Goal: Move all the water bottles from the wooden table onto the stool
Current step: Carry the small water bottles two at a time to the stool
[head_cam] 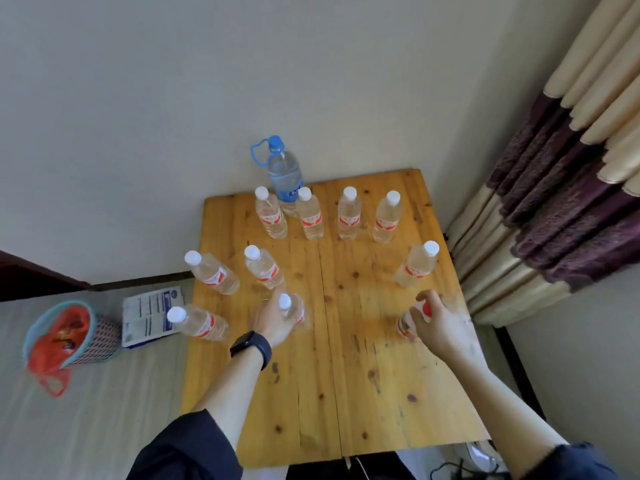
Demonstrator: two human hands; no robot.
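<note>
Several small clear water bottles with white caps and red labels stand on the wooden table [346,375]. My left hand [273,320] grips one small bottle [289,308] near the table's middle. My right hand [436,322] grips another small bottle [408,323] toward the right edge; its cap is hidden under my fingers. A large bottle with a blue cap [284,171] stands at the table's far edge. Other bottles stand in a far row [348,213] and on the left side [214,273]. No stool is in view.
A mesh basket holding a red bag [65,332] and a printed packet [152,315] lie on the surface left of the table. Striped curtains [554,202] hang close to the table's right side. A plain wall runs behind.
</note>
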